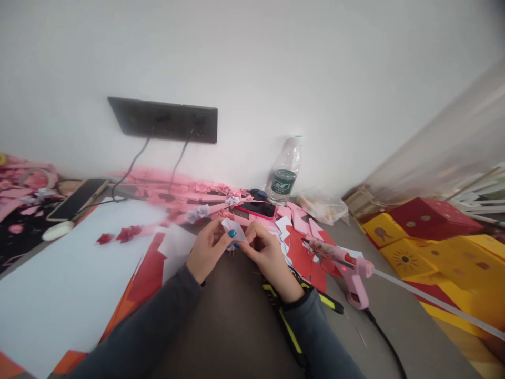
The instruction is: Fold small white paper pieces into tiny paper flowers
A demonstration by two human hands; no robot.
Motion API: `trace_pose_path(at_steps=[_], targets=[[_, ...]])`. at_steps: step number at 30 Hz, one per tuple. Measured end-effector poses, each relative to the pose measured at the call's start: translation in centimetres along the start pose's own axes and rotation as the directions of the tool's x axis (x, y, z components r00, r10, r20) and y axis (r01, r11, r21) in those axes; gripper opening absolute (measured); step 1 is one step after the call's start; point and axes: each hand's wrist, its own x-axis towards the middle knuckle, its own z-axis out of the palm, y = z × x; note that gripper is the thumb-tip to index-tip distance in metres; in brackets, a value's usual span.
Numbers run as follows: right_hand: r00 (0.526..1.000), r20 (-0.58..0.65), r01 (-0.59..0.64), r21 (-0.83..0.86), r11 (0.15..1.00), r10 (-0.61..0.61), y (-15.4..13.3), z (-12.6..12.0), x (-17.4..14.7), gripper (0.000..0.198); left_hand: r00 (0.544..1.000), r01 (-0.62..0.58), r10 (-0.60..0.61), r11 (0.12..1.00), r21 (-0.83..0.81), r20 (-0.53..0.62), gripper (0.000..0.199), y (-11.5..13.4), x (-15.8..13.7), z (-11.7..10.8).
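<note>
A small piece of white paper (234,229) is held up between both hands above the grey table. My left hand (210,247) pinches it, with the blue-nailed thumb pressed on its face. On the other side, my right hand (270,255) is closed at the paper's lower right edge with thumb and fingers. Under my right wrist lie pliers with black and yellow handles (290,329), partly covered by the forearm. A pink glue gun (341,263) with a lit red light and a long glue stick rests to the right.
Red and pink paper pieces (298,247) lie beyond my right hand. A water bottle (284,173) stands by the wall near a pink-cased phone (258,208). Large white sheets (74,273) cover the left, with red paper flowers (128,233) on them. Yellow boxes (457,263) stand right.
</note>
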Motion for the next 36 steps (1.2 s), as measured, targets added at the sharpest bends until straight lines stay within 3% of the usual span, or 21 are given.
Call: trace_pose_path(at_steps=[5, 12, 23, 30, 36], targets=[[0.999, 0.037, -0.008, 0.07, 0.998, 0.006, -0.1, 0.0, 0.0, 0.033, 1.0, -0.002, 0.003, 0.999, 0.055, -0.031, 0.012, 0.0, 0.0, -0.1], [0.979, -0.171, -0.08, 0.189, 0.979, 0.113, 0.8, -0.1, 0.2, 0.033, 0.997, 0.079, -0.079, 0.996, 0.028, 0.018, 0.027, -0.2, 0.1, 0.0], [0.965, -0.224, -0.077, 0.246, 0.966, 0.134, 0.9, -0.2, 0.1, 0.029, 0.998, 0.031, -0.027, 0.997, 0.065, -0.054, 0.027, -0.3, 0.2, -0.1], [0.976, -0.093, -0.16, 0.304, 0.939, 0.197, 1.1, -0.1, 0.1, 0.026, 0.992, -0.006, 0.012, 0.999, 0.049, -0.128, 0.022, -0.8, 0.2, -0.5], [0.971, -0.202, -0.08, 0.236, 0.969, 0.129, 1.1, -0.3, 0.0, 0.012, 0.997, -0.073, 0.073, 0.997, 0.005, 0.034, 0.012, -0.8, 0.1, -0.3]])
